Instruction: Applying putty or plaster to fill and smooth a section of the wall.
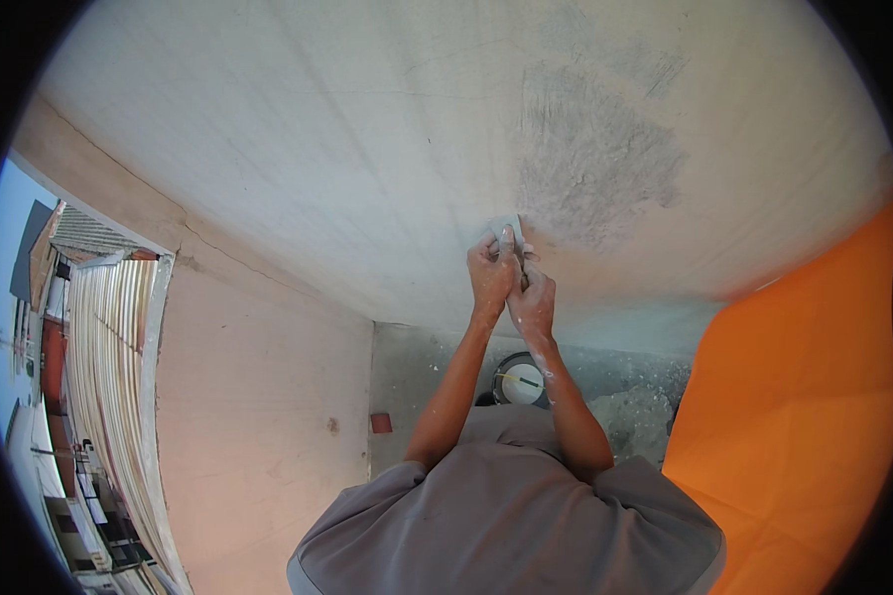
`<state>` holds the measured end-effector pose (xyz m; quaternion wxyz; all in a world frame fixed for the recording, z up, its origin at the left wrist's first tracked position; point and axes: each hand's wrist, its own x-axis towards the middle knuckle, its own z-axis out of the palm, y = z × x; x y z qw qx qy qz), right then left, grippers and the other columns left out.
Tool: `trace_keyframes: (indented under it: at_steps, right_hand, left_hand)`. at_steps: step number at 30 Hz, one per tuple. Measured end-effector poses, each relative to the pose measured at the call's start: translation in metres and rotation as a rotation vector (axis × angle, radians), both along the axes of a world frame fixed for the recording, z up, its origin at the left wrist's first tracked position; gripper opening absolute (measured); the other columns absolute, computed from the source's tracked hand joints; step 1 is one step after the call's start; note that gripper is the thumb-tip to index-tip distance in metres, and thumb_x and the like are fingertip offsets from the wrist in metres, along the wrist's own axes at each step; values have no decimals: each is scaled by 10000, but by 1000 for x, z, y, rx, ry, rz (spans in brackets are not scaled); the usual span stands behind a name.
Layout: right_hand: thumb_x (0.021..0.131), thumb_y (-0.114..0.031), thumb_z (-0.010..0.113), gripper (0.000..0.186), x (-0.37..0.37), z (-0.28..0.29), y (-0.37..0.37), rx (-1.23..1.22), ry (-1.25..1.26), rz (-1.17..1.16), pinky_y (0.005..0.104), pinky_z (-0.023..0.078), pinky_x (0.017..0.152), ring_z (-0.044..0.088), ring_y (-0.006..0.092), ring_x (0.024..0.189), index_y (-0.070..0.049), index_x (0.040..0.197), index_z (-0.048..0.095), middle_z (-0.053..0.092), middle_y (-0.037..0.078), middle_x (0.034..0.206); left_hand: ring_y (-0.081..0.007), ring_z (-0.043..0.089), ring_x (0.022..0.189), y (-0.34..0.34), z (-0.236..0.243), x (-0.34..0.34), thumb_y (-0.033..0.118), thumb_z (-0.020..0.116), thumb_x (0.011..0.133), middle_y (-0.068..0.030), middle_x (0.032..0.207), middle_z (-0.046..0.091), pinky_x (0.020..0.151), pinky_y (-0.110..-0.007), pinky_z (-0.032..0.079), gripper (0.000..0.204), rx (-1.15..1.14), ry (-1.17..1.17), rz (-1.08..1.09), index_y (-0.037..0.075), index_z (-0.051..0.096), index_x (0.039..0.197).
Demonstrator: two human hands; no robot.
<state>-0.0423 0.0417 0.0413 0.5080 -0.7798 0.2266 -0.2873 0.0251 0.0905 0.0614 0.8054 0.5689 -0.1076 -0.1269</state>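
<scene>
Both my hands are together just in front of the pale wall (367, 149). My left hand (491, 273) is closed, its thumb pressed along the flat grey blade of a scraper (507, 222). Close against it on the right, my right hand (534, 302), dusted white, wraps round the lower part of the scraper; its grip is mostly hidden by the fingers. The blade's top end is by the lower left edge of a rough grey patch (600, 149) on the wall.
Below my forearms a round bucket (504, 365) with white contents and a thin stick-like tool stands on the speckled grey floor (407, 352). A reddish-brown block (381, 423) lies left of it. An orange sheet (794, 397) rises at right; a low pinkish wall (258, 397) borders the left.
</scene>
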Motion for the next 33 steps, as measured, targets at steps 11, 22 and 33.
trace_keyframes:
  at_steps: [11,22,33]
  right_hand:
    - [969,-256,643,313,1,-26,0,24,-101,-66,372,350,502,402,139,517,42,876,658,421,101,542]
    - [934,-200,672,258,5,-3,2,110,-112,-28,340,365,500,439,105,541,53,885,674,479,94,552]
    - [929,-160,667,213,15,-22,4,81,-152,-53,338,390,517,474,108,555,52,936,676,561,111,579]
  left_hand:
    - [-166,688,616,-6,-1,-2,184,606,1040,-117,753,719,539,-295,522,269,170,-85,-21,-46,678,921]
    - [-163,686,612,-2,13,3,165,616,1028,-118,744,722,540,-292,521,262,220,-72,-26,-55,680,900]
    - [-136,691,631,-5,-4,4,158,621,1023,-105,734,727,558,-273,523,249,35,-52,-3,-62,693,931]
